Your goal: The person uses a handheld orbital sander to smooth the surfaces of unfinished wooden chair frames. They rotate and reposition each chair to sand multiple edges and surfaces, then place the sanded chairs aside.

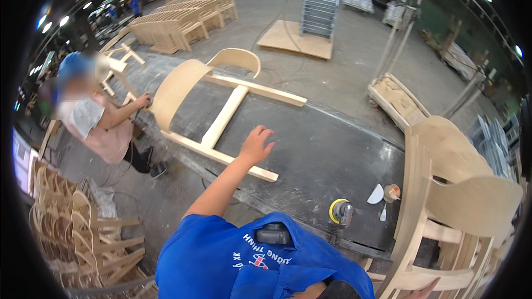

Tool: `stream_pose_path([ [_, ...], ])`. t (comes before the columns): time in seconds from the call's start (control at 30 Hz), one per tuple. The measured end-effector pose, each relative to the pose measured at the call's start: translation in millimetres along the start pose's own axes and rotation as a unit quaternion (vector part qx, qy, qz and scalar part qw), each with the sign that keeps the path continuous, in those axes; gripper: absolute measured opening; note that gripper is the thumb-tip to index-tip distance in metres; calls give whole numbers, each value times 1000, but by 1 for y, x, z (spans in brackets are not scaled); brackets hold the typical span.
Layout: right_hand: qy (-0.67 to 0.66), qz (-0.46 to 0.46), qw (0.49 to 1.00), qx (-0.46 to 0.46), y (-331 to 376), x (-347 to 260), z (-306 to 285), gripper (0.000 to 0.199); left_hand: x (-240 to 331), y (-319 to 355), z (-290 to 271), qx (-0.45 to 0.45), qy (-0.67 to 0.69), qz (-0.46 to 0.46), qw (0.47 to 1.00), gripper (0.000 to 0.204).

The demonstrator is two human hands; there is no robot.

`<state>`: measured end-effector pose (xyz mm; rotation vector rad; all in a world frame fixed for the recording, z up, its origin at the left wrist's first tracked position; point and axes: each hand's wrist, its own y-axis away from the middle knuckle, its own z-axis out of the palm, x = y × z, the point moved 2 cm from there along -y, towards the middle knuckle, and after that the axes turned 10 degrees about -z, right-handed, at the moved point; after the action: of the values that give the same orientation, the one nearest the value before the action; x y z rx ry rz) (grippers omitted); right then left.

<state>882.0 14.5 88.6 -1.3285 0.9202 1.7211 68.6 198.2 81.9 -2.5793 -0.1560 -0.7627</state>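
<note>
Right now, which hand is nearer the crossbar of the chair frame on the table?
Left. The left hand is open over the dark tabletop, just right of the crossbar; the right hand, partly visible, is much farther off, lower right, by the wooden chairs.

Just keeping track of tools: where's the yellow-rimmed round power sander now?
In the head view, the sander is on the dark tabletop, right of centre by its near edge, left of the white half-round piece.

The person wore a blue short-sleeved shirt (216,266) bearing white lettering (255,243) and a red-and-white emblem (259,261), a black rounded piece (272,233) at its far edge.
</note>
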Motion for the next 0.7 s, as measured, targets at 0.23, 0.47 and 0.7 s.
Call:
stream_pose_path([
  [0.23, -21, -96, 995, -5, 119, -49, 30, 73, 34, -45, -32, -26, 199, 59, 978, 25],
  [0.47, -20, -177, 980, -86, 209, -53, 135, 58, 88, -66, -53, -140, 442, 85, 882, 36],
  [0.7, 115, -289, 920, -239, 244, -20, 238, 46, 56, -32, -13, -175, 463, -15, 869, 69],
])
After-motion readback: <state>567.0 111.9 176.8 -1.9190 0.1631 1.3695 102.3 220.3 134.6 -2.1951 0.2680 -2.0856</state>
